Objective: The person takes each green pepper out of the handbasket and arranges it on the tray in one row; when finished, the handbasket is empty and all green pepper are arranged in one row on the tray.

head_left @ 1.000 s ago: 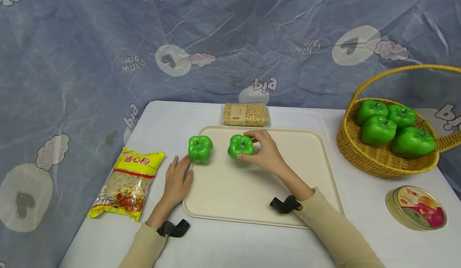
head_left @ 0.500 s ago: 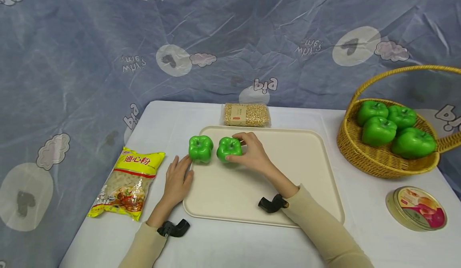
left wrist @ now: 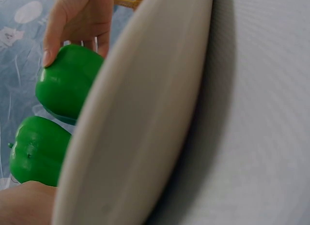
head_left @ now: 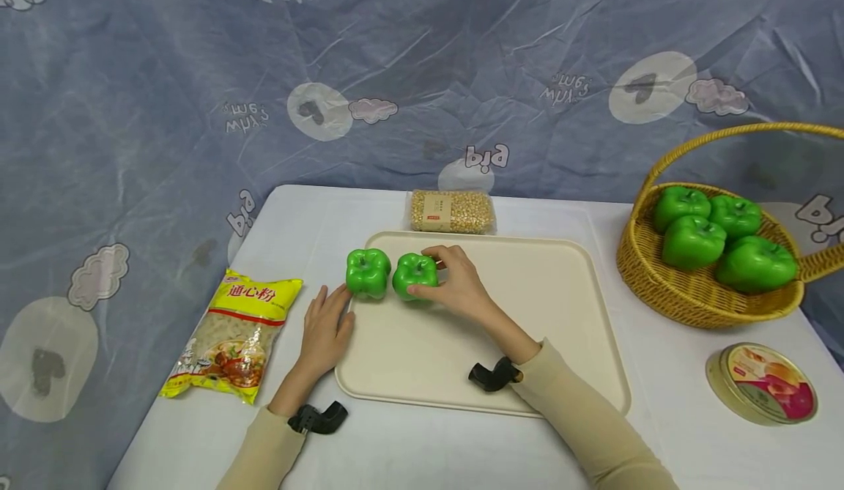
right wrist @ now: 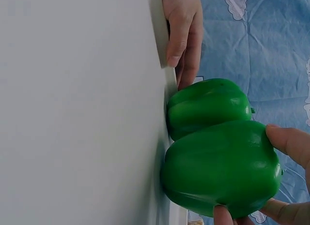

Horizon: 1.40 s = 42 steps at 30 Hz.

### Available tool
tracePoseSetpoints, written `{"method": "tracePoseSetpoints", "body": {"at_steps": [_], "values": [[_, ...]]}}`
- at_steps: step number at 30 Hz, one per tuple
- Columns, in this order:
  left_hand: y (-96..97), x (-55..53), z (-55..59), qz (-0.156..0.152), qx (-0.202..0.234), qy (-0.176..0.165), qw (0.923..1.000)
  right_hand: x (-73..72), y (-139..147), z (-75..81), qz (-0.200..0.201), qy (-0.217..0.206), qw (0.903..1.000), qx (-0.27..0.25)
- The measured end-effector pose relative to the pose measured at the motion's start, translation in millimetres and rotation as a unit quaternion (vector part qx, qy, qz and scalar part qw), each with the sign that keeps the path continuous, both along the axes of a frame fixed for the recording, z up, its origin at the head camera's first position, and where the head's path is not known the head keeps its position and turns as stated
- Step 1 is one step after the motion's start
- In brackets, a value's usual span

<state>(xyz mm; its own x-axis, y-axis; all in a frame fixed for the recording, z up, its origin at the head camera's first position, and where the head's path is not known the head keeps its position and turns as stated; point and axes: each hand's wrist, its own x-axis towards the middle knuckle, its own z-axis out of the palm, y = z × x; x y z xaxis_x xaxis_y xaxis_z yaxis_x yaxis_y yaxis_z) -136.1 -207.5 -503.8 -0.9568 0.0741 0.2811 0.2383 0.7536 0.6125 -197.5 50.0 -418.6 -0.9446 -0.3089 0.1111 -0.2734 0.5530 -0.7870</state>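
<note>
My right hand [head_left: 458, 288] grips a glossy green bell pepper [head_left: 412, 277] between thumb and fingers, low over the left part of a cream tray [head_left: 475, 358]. Just left of it a second green bell pepper [head_left: 368, 274] stands by the tray's left rim, a narrow gap between the two in the head view. My left hand [head_left: 325, 332] lies along that rim with relaxed fingers, fingertips close to the second pepper. In the right wrist view the held pepper [right wrist: 220, 169] partly covers the other pepper [right wrist: 206, 109]. The left wrist view is largely filled by the tray's rim [left wrist: 131, 118].
A wicker basket [head_left: 692, 313] with several green bell peppers stands at the right, a round tin [head_left: 758, 386] in front of it. Behind the tray lies a pack of yellow grains [head_left: 464, 212]. A yellow food bag [head_left: 237, 332] lies left of my left hand.
My right hand has moved left across the tray with its bell pepper, closer to the second pepper, slowing over the last half second. The left hand has stayed in place.
</note>
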Motion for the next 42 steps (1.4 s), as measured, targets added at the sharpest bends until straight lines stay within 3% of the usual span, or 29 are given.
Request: {"method": "tracePoseSetpoints", "body": {"at_steps": [26, 42], "values": [[1.8, -2.5, 1.8, -0.006, -0.001, 0.006, 1.0, 3.8, -5.8, -3.7, -0.008, 0.0, 0.9999, -0.011], [2.1, 1.0, 2.6, -0.004, -0.001, 0.009, 1.0, 7.5, -5.2, -2.5, 0.01, -0.015, 0.9992, -0.036]]}}
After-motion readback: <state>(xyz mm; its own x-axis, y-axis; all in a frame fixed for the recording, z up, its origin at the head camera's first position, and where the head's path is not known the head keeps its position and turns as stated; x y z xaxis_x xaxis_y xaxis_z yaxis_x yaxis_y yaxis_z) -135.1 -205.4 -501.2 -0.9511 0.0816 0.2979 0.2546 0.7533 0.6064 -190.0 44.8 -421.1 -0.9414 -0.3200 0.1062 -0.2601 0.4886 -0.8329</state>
